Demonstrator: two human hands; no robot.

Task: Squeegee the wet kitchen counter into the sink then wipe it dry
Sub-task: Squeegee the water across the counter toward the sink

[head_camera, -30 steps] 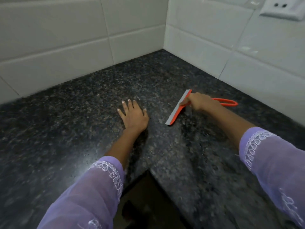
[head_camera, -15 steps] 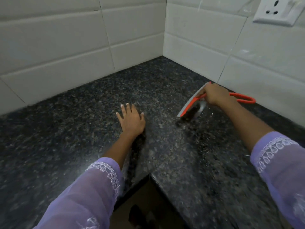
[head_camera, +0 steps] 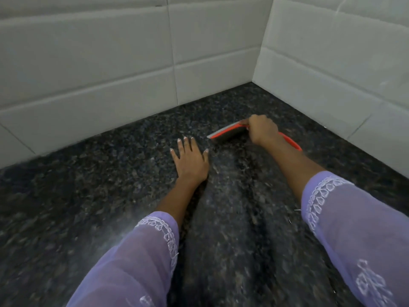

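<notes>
The dark speckled granite counter (head_camera: 88,196) fills the lower view and runs into a tiled corner. An orange squeegee (head_camera: 225,132) with a grey rubber blade rests with its blade on the counter near that corner. My right hand (head_camera: 262,129) is shut on its neck, and the orange loop handle sticks out behind my wrist. My left hand (head_camera: 190,160) lies flat on the counter, fingers spread, just left of the blade's near end. No sink or cloth shows in this view.
White tiled walls (head_camera: 110,74) rise behind the counter and on the right (head_camera: 332,63), meeting in a corner at the upper right. Both forearms wear lilac embroidered sleeves.
My right hand has carried the squeegee toward the corner and set the blade down flatter, closer to my left hand. The view swung left; the wall socket and counter edge left the frame.
</notes>
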